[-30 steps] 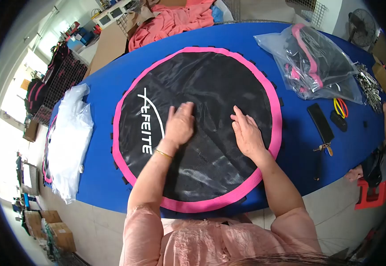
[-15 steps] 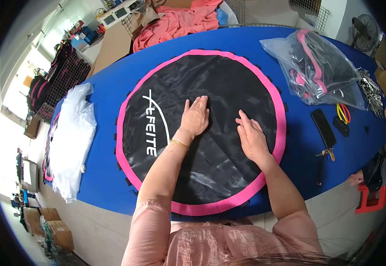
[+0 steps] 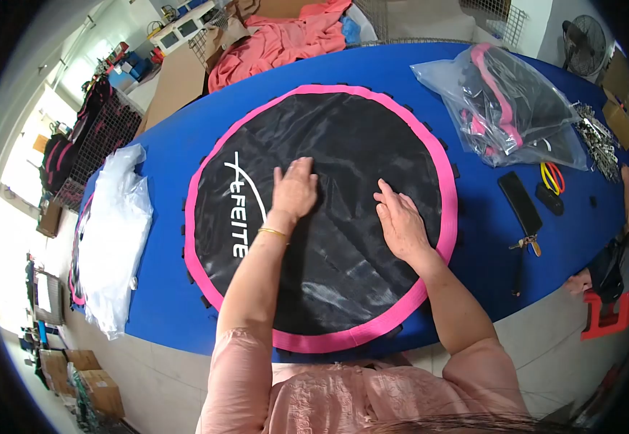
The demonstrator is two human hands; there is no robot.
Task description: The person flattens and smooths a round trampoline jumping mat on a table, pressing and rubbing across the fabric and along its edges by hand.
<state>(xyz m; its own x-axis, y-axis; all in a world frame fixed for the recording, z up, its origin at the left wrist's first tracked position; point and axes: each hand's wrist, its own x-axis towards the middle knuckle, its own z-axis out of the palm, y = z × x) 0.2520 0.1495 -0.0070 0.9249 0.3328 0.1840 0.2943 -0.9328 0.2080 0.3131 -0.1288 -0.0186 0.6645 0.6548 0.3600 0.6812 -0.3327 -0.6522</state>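
Blk mat (image 3: 351,155) x1 under 1 L hand (image 3: 296,192), 1 R hand (image 3: 403,226).

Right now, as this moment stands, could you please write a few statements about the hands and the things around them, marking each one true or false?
1. The left hand is nearer the white lettering than the right hand is. True.
2. The round mat is edged in yellow. False: it is edged in pink.
3. The right hand is gripping keys. False: it is open over the mat, holding nothing.
4. A clear plastic bag lies to the right of the mat. True.
5. The fan is at the view's upper left. False: upper right.
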